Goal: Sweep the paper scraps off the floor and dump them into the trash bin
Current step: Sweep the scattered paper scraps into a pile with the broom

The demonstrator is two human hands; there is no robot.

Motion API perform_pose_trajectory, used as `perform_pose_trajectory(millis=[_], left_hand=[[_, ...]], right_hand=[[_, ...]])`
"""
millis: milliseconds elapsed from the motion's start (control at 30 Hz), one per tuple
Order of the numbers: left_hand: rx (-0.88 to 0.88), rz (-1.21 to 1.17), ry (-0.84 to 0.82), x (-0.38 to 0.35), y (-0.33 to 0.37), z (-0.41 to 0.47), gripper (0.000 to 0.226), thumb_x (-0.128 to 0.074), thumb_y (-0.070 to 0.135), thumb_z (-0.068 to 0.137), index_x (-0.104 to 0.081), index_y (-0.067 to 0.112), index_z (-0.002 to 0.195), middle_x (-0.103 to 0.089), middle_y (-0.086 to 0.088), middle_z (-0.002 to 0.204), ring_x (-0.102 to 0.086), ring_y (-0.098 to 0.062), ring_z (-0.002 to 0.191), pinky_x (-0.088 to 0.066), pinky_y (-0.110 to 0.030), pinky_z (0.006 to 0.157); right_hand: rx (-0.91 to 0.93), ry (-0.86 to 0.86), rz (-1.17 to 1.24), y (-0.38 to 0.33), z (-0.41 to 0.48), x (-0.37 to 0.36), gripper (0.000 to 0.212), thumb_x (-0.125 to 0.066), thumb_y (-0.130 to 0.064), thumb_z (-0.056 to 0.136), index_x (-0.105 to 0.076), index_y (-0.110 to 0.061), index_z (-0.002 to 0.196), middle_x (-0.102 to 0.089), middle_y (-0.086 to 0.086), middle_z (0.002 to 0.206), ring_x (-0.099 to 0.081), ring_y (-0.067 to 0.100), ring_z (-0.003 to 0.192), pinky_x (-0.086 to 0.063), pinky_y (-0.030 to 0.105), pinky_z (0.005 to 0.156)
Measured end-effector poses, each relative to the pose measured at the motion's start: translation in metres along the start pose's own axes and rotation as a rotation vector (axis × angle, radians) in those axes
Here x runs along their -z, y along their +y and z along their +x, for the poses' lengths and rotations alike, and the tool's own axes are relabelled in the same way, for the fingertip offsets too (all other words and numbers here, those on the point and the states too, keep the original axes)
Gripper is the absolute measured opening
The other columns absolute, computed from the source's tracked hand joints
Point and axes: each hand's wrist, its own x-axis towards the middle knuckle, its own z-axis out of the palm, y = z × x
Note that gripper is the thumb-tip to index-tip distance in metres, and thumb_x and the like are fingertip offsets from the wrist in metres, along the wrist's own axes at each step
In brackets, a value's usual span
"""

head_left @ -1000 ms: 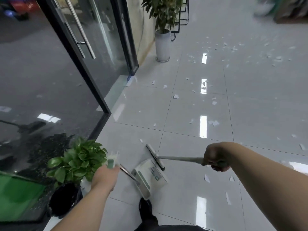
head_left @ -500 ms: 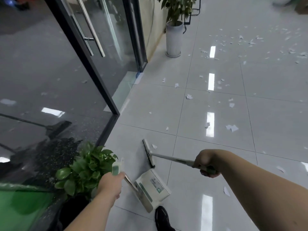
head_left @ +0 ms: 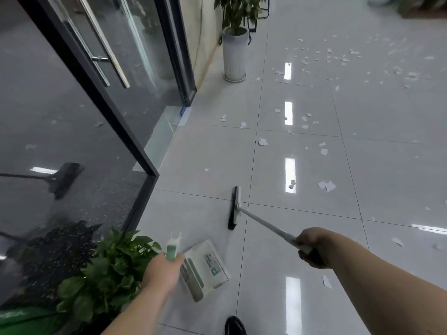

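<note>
My right hand (head_left: 312, 247) grips the pale handle of a broom whose dark-bristled head (head_left: 235, 207) rests on the tiled floor ahead of me. My left hand (head_left: 164, 270) grips the green-and-white handle of a white dustpan (head_left: 208, 269), which sits low near the floor just left of my shoe. White paper scraps (head_left: 326, 185) lie scattered over the tiles, with a denser patch of scraps (head_left: 338, 58) far ahead on the right. No trash bin is in view.
A glass wall with a dark frame (head_left: 116, 122) and a door runs along the left. A leafy potted plant (head_left: 104, 274) stands by my left arm. A tall white planter (head_left: 234, 56) stands by the wall ahead. My black shoe (head_left: 234, 326) is at the bottom.
The broom head has swung forward and away from the dustpan, from lying beside its mouth to standing further ahead. The view has moved forward along the floor.
</note>
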Motion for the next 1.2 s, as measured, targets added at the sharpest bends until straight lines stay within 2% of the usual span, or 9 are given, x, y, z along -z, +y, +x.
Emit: perform_pose_trajectory(millis=[133,200,267,467,567,700,833,1000,1200], left_hand=[[-0.027,0.022,-0.005,-0.008,0.02,0.005,0.032,-0.061,0.042,0.098,-0.065,0.012,0.088,-0.064,-0.011,0.071,-0.06,-0.028,0.056,-0.046,-0.029,0.052],[-0.047,0.03,-0.007,-0.015,0.033,0.007,0.031,-0.061,0.04,0.098,-0.065,0.012,0.088,-0.067,-0.011,0.074,-0.063,-0.03,0.062,-0.048,-0.03,0.055],[-0.052,0.045,0.006,-0.022,0.047,0.011,0.031,-0.061,0.039,0.099,-0.064,0.011,0.086,-0.068,-0.013,0.075,-0.065,-0.031,0.063,-0.049,-0.03,0.057],[0.009,0.056,0.026,-0.046,0.089,0.031,0.036,-0.059,0.041,0.099,-0.064,0.008,0.086,-0.06,-0.009,0.065,-0.052,-0.023,0.051,-0.041,-0.026,0.05],[0.038,0.04,0.022,-0.059,0.115,0.038,0.039,-0.058,0.043,0.099,-0.065,0.007,0.086,-0.057,-0.008,0.061,-0.05,-0.023,0.049,-0.041,-0.026,0.049],[0.066,0.054,0.028,-0.079,0.154,0.045,0.042,-0.057,0.046,0.1,-0.065,0.007,0.087,-0.057,-0.008,0.063,-0.049,-0.021,0.049,-0.04,-0.025,0.046],[0.099,0.056,0.043,-0.098,0.19,0.053,0.042,-0.057,0.048,0.099,-0.064,0.008,0.087,-0.058,-0.01,0.063,-0.049,-0.021,0.048,-0.038,-0.024,0.042],[0.13,0.079,0.058,-0.119,0.229,0.059,0.039,-0.055,0.048,0.101,-0.063,0.012,0.088,-0.061,-0.011,0.066,-0.054,-0.022,0.052,-0.042,-0.024,0.043],[0.076,0.111,0.071,-0.135,0.275,0.072,0.042,-0.056,0.047,0.101,-0.065,0.009,0.084,-0.064,-0.012,0.069,-0.055,-0.023,0.052,-0.04,-0.024,0.043]], right_hand=[[-0.024,0.06,0.17,-0.001,0.012,0.019,0.017,-0.056,-0.018,0.098,-0.053,-0.002,0.101,-0.057,0.012,0.073,-0.054,0.019,0.051,-0.041,0.017,0.04],[-0.017,0.06,0.22,-0.007,0.013,0.03,0.018,-0.058,-0.018,0.098,-0.053,-0.001,0.099,-0.056,0.012,0.069,-0.055,0.019,0.052,-0.042,0.018,0.042],[0.017,0.04,0.268,-0.015,0.012,0.039,0.016,-0.059,-0.016,0.098,-0.053,-0.001,0.097,-0.056,0.012,0.069,-0.056,0.019,0.052,-0.044,0.018,0.04],[0.106,-0.049,0.297,-0.057,0.021,0.06,0.012,-0.055,-0.015,0.099,-0.053,-0.004,0.1,-0.057,0.011,0.078,-0.056,0.018,0.05,-0.041,0.02,0.042],[0.103,-0.146,0.268,-0.088,0.037,0.073,0.019,-0.057,-0.019,0.099,-0.055,-0.003,0.109,-0.058,0.011,0.08,-0.055,0.016,0.049,-0.042,0.021,0.044],[0.128,-0.256,0.163,-0.129,0.058,0.093,0.025,-0.057,-0.023,0.098,-0.055,-0.006,0.117,-0.057,0.008,0.07,-0.052,0.014,0.041,-0.039,0.018,0.043],[0.101,-0.3,0.048,-0.164,0.08,0.113,0.019,-0.054,-0.026,0.098,-0.054,-0.007,0.103,-0.056,0.005,0.065,-0.048,0.013,0.047,-0.036,0.019,0.044],[0.034,-0.255,0.041,-0.181,0.106,0.151,0.019,-0.055,-0.026,0.098,-0.055,-0.007,0.097,-0.057,0.005,0.065,-0.048,0.013,0.047,-0.037,0.018,0.045],[-0.037,-0.127,0.192,-0.169,0.132,0.215,0.021,-0.055,-0.026,0.099,-0.057,-0.005,0.098,-0.058,0.008,0.067,-0.049,0.016,0.047,-0.038,0.02,0.048]])
